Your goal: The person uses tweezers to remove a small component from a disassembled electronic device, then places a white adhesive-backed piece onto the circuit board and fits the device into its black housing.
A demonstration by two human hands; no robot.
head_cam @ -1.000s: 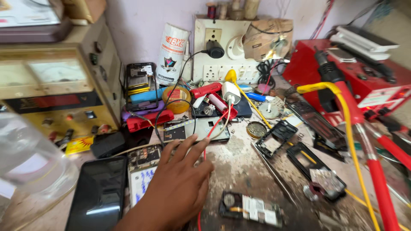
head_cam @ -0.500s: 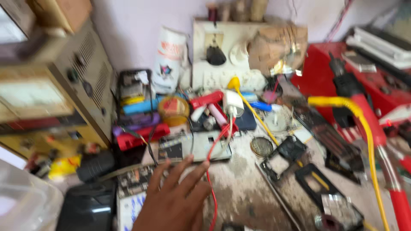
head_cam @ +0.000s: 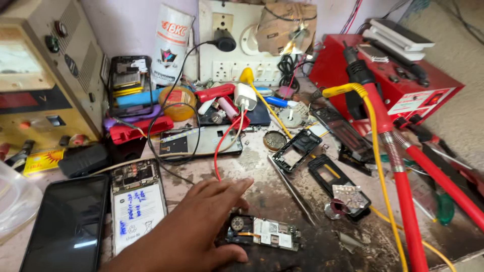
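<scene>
The bare phone circuit board (head_cam: 263, 233) lies flat on the stained bench (head_cam: 262, 196), near the front edge, its camera end tucked against the one hand (head_cam: 194, 229) in view. From its thumb side this reads as the left hand; the right is out of frame. It rests palm down, fingers (head_cam: 229, 187) stretched forward and loosely together, thumb (head_cam: 229, 254) curled along the board's near-left corner — touching it, not gripping. Nothing is pinched or lifted.

To handle the board well, I judge it best to take it by its long edges with thumb and forefinger, keeping pressure off the small camera module and the thin orange flex beside it.

The fingertips point past the board's upper-left end toward a loose red wire (head_cam: 222, 146) that runs up to a white charger plug (head_cam: 245, 95). Just left of the hand lies an opened phone showing its white battery (head_cam: 137, 206), and beside that a dark phone screen (head_cam: 65, 226). To the right, apart from the board, lie slim metal tweezers (head_cam: 292, 189) and two empty black phone frames (head_cam: 297, 149).
</scene>
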